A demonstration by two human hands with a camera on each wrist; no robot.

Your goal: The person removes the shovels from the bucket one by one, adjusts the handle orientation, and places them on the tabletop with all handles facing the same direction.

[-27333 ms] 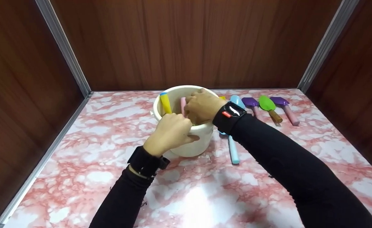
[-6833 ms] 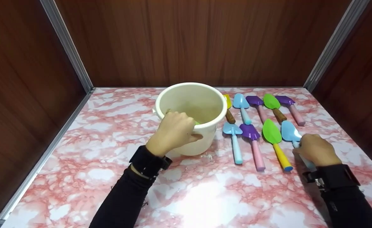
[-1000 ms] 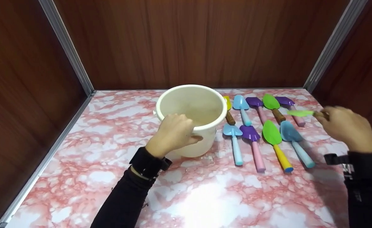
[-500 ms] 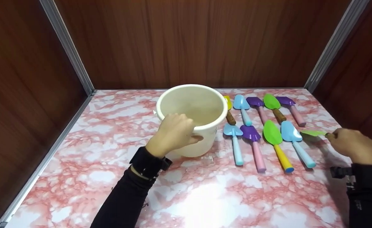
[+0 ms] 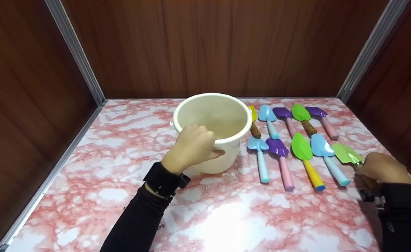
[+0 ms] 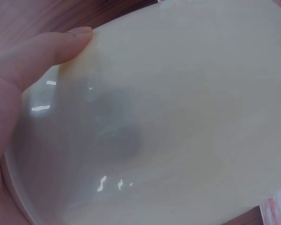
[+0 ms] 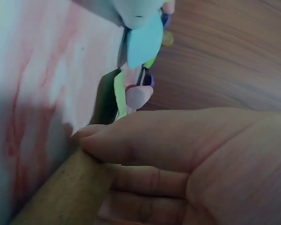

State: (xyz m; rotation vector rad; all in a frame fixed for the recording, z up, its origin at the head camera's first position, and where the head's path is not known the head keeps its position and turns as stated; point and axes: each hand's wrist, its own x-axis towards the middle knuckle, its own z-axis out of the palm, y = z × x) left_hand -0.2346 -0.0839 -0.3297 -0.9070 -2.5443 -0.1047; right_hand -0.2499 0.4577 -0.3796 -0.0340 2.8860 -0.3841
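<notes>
My left hand (image 5: 193, 147) grips the near rim of a white bucket (image 5: 222, 154); in the left wrist view the thumb lies against the bucket's wall (image 6: 178, 112). My right hand (image 5: 383, 169) holds a garden trowel with a green blade (image 5: 347, 154) at the right end of the front row. In the right wrist view, thumb and fingers pinch its brown handle (image 7: 68, 190), low over the table. Left of it lies a light blue trowel (image 5: 322, 145), then a green trowel with a yellow handle (image 5: 301, 147).
A purple trowel (image 5: 278, 147) and another blue trowel (image 5: 261, 157) continue the front row. Behind lie several more, among them a yellow one (image 5: 253, 113) partly hidden by the bucket. Wood-grain panels (image 5: 205, 49) enclose the marbled table (image 5: 121, 210).
Since 27 seconds ago, trowels have joined the front row; handles then stood in the bucket. Over the last second my right hand lowered the green trowel toward the table. My left hand stayed put.
</notes>
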